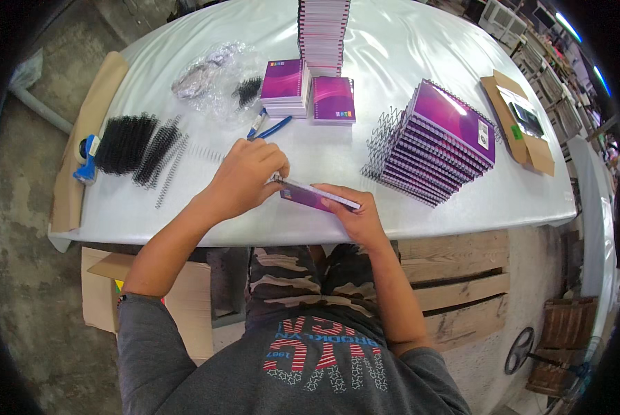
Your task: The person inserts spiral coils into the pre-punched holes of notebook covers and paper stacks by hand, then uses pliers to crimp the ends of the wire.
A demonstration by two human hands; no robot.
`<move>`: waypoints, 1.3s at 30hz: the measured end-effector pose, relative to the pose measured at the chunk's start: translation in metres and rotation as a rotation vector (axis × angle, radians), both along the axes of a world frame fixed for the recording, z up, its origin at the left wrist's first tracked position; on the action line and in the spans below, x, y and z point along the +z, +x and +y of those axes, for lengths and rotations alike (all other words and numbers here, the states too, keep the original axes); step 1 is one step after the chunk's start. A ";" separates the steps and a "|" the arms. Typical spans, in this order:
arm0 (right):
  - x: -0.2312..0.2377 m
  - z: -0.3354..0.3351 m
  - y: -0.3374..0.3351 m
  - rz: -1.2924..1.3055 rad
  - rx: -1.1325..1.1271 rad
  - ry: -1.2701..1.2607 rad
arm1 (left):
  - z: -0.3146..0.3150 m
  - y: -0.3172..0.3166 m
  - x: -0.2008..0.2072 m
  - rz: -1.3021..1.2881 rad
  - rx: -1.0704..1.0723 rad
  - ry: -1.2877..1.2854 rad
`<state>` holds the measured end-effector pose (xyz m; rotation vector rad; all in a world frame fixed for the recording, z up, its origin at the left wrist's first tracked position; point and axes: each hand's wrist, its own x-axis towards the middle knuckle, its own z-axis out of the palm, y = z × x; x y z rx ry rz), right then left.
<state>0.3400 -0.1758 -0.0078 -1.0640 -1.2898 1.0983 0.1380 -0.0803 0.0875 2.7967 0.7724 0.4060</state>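
Near edge of white table [420, 41], both hands on one purple notebook [308, 197] lying flat. Left hand [244, 178] curled over its far left corner, fingertips pinched together there; whatever is pinched too small to make out, possibly a wire end. Right hand [357, 216] pressed on the near right end, thumb along the edge, palm side hidden. Notebook mostly covered by both hands, only a strip of cover and page edge showing.

Right of that, a slanted stack of bound purple notebooks [438, 142], wire coils on its left side. Far centre, two short unbound stacks [308, 88] and a tall stack [322, 31], top cut off by the frame. Left, black spiral coils [138, 146], loose ones blurring together. Beyond, crumpled clear plastic bag [209, 72], contents unclear. Blue-handled pliers [268, 126] partly behind left hand. Far right, flat cardboard [521, 124].
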 end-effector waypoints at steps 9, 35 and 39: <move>-0.006 -0.010 -0.003 -0.189 -0.042 0.105 | -0.012 0.010 -0.011 0.139 0.103 0.496; -0.038 -0.032 -0.050 -0.297 -0.155 0.502 | -0.058 -0.060 -0.126 -0.176 0.213 0.738; -0.032 -0.046 -0.072 -0.308 -0.001 0.465 | -0.033 -0.068 -0.133 -0.332 0.377 0.538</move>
